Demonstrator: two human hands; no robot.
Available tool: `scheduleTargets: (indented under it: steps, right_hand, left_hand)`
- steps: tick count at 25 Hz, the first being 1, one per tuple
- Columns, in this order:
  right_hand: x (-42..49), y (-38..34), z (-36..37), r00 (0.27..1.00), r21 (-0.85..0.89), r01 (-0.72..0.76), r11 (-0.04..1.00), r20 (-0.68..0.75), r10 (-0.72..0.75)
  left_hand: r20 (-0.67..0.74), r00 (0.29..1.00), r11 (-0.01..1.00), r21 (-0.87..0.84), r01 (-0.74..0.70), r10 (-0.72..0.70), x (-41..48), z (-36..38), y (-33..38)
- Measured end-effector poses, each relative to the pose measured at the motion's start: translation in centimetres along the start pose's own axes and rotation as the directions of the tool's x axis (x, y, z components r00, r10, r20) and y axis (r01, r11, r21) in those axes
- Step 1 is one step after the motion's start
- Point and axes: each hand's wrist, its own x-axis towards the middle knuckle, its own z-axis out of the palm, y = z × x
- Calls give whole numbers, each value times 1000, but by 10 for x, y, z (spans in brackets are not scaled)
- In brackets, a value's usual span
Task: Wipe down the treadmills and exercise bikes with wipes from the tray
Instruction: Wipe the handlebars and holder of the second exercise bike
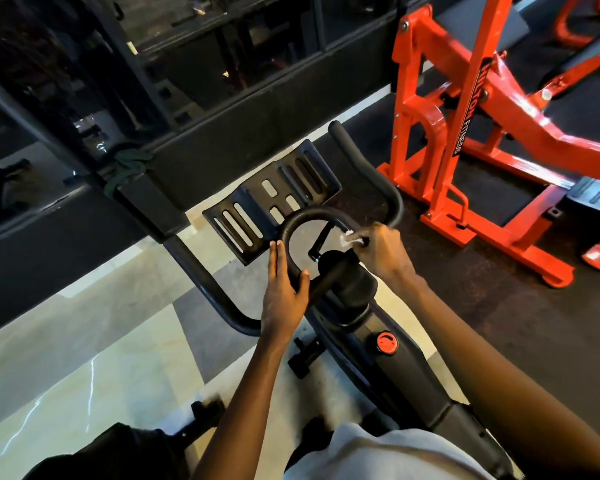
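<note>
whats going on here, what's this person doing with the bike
A person is cleaning a black exercise bike. The right hand pinches a crumpled white wipe against the black padded handlebar close to the centre post. The left hand rests with straight fingers on the handlebar's curved inner loop. A red-orange steel weight machine stands to the right, untouched.

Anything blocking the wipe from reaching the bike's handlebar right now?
Nothing visible does. The right hand holds the wipe against the handlebar, beside its centre loop. The left hand rests on the loop's other side, apart from the wipe.
</note>
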Motion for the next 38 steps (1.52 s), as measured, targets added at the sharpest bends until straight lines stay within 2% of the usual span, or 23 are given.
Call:
scheduleTargets:
  steps: [3,7,11,15,16,18,20,22,25,28,29,31,33,35,38]
  right_hand:
    - [1,-2,-17,997,14,11,1000,74,-12]
    - [-10,12,-24,995,21,-77,997,-58,78]
    - [-40,-7,8,996,-2,72,997,-45,-72]
    - [-62,-21,18,984,89,175,980,25,-178]
    - [-62,-19,14,988,141,152,978,20,-156]
    - [-52,-8,3,999,213,27,977,-45,-18]
    - [-40,4,-7,986,202,-70,977,-136,99]
    - [-37,4,-1,980,146,-65,987,-180,91]
    - [-51,-3,22,991,67,23,998,-132,-14]
    - [-45,-5,9,988,124,21,992,-154,-1]
    - [-39,-9,3,993,131,-1,991,-117,17]
    - [-30,-25,3,997,83,-1,997,80,-6]
    - [-27,-44,10,970,12,81,997,229,-81]
    - [-21,-54,5,950,2,128,992,286,-123]
    - [-8,-49,-8,965,-10,60,998,257,-56]
  left_hand:
    - [-7,1000,1000,-15,-20,20,-2,-1,-2]
    - [-6,1000,1000,-6,-14,14,-1,-3,-2]
    - [8,1000,1000,-6,-5,5,-4,-4,-1]
    - [18,999,999,-29,-26,27,-4,-7,-7]
    - [26,999,999,-27,-35,35,-4,-7,-10]
    - [48,999,1000,4,-25,25,-13,-9,-16]
    - [53,998,998,55,-32,29,-28,-9,-22]
    - [41,998,995,82,-58,55,-38,-9,-28]
    - [31,998,996,79,-50,47,-38,-8,-30]
    - [41,998,996,64,-54,51,-36,-8,-29]
    - [38,998,996,69,-61,58,-36,-9,-29]
    - [30,998,995,79,-62,59,-37,-10,-29]
    - [26,998,994,91,-60,57,-37,-10,-26]
    - [20,998,993,107,-57,55,-37,-9,-26]
    - [9,999,992,118,-44,43,-36,-9,-23]
